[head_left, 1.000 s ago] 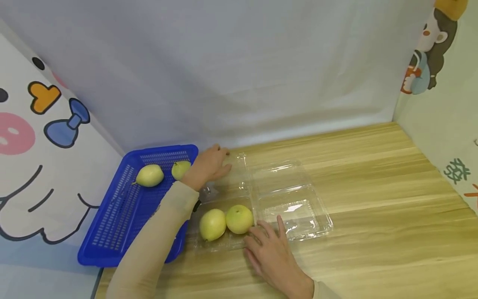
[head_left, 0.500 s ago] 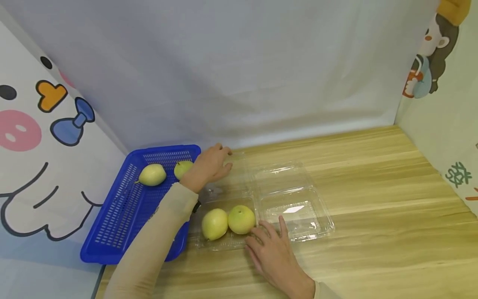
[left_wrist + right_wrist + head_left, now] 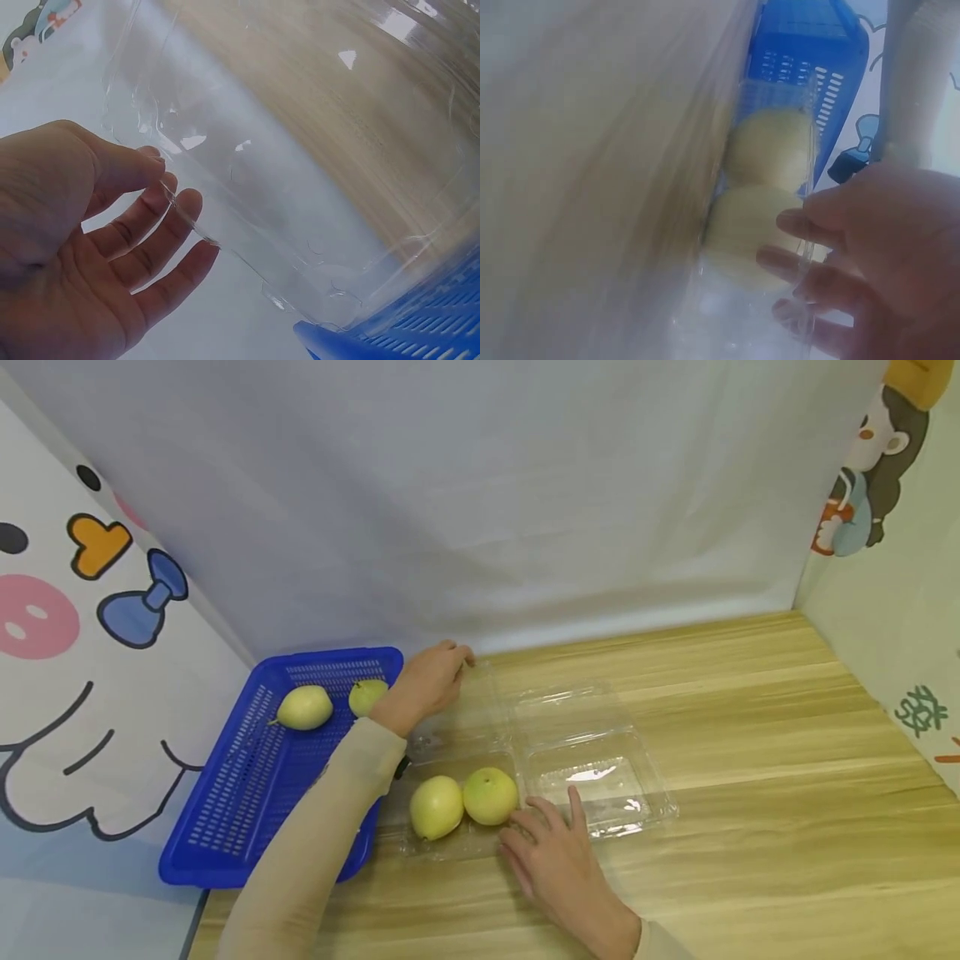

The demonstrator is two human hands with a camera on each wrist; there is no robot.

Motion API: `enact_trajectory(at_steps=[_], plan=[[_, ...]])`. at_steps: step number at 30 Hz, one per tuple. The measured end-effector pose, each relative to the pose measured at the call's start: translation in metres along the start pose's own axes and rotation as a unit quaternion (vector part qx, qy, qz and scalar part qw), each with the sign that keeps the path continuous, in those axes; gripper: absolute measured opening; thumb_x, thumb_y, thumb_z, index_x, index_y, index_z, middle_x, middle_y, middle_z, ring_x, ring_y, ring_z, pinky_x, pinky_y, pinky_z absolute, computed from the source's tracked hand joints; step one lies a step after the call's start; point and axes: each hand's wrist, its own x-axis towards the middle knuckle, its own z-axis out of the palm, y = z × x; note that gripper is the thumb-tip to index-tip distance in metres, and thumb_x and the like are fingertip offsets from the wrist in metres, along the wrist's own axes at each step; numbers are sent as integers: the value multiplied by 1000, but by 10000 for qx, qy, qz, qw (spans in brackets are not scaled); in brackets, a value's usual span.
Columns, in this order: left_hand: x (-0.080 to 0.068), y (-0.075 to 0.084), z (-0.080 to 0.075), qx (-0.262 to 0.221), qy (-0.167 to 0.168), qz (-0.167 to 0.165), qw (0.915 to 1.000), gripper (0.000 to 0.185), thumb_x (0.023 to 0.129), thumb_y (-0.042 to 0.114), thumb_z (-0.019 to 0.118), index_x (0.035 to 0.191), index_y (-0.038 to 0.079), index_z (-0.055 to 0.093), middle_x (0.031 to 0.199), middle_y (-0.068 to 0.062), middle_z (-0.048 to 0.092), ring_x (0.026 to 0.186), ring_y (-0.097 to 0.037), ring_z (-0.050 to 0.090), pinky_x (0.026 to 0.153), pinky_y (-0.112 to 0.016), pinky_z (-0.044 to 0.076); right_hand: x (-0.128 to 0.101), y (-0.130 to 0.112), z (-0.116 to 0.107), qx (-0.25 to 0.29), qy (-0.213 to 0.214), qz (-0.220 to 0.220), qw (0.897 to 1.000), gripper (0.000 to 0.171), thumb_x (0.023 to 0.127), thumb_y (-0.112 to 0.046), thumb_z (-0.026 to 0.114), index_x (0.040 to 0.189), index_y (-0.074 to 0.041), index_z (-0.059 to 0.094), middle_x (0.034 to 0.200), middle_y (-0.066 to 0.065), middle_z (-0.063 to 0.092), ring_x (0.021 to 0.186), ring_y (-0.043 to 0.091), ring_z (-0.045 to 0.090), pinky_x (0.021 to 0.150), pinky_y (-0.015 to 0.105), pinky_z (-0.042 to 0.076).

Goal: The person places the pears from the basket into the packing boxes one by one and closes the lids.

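Note:
A clear plastic clamshell container [image 3: 577,739] lies opened out on the table, its halves side by side. In its left half, two yellow-green pears [image 3: 437,807] sit together at the near side. My left hand [image 3: 429,681] reaches across to the far edge of that half; in the left wrist view, thumb and fingers pinch the thin plastic rim [image 3: 196,225]. At the near rim, my right hand [image 3: 558,864] rests with relaxed, spread fingers, its fingertips touching the container beside the right pear [image 3: 754,232].
A blue perforated basket [image 3: 225,810] stands at the left, against the container. It holds a pear [image 3: 305,707] and another pear [image 3: 367,697] partly hidden by my left wrist. A pale curtain [image 3: 562,510] hangs behind the wooden table [image 3: 787,760].
My left hand has moved slightly to the right and farther back, its fingers more bent at the rim. The container, with its pears, and my right hand have shifted slightly right.

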Motion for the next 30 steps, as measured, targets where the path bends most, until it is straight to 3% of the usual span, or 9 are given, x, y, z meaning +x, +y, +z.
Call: enact_trajectory(at_steps=[5, 12, 19, 23, 26, 30], plan=[[2, 0, -2, -22, -16, -60, 10000, 34, 110, 4, 48, 136, 10, 69, 128, -14, 68, 115, -32, 69, 99, -44, 59, 4, 5, -3, 13, -231, -97, 9997, 16, 89, -32, 84, 103, -26, 80, 119, -2, 77, 127, 30, 65, 110, 78, 41], [2, 0, -2, -131, 59, -42, 9999, 35, 109, 1, 47, 135, 10, 70, 128, -13, 69, 118, -33, 69, 101, -45, 58, 4, 18, -13, 107, -673, 105, 9976, 14, 92, -31, 82, 105, -26, 80, 125, -1, 77, 130, 31, 64, 114, 77, 37], [5, 5, -1, -309, 150, 144, 9993, 34, 110, 5, 48, 135, 11, 70, 130, -12, 70, 122, -30, 68, 105, -43, 56, -2, 27, -15, 202, -198, -57, 9996, 13, 88, -27, 85, 100, -24, 81, 118, -1, 79, 122, 32, 68, 111, 79, 39], [4, 14, -4, -420, 175, 320, 9984, 34, 111, 7, 49, 138, 11, 69, 126, -10, 70, 116, -27, 68, 101, -41, 57, -4, 27, -13, 208, 78, -181, 9996, 13, 86, -27, 86, 97, -24, 81, 111, -3, 80, 117, 31, 71, 108, 78, 41], [-1, 23, -12, -398, 184, 426, 9981, 34, 110, 9, 53, 139, 13, 69, 122, -8, 70, 110, -25, 68, 95, -39, 58, -4, 26, -11, 220, 203, -188, 9994, 15, 83, -26, 89, 95, -22, 82, 107, -3, 80, 114, 30, 72, 108, 78, 41], [-17, 37, -24, -213, 356, 812, 9958, 31, 108, 10, 59, 137, 14, 70, 119, -8, 72, 107, -24, 70, 90, -38, 60, -5, 25, -11, 203, 304, -115, 9993, 17, 80, -24, 92, 94, -21, 82, 106, -1, 81, 113, 31, 73, 109, 78, 40]])
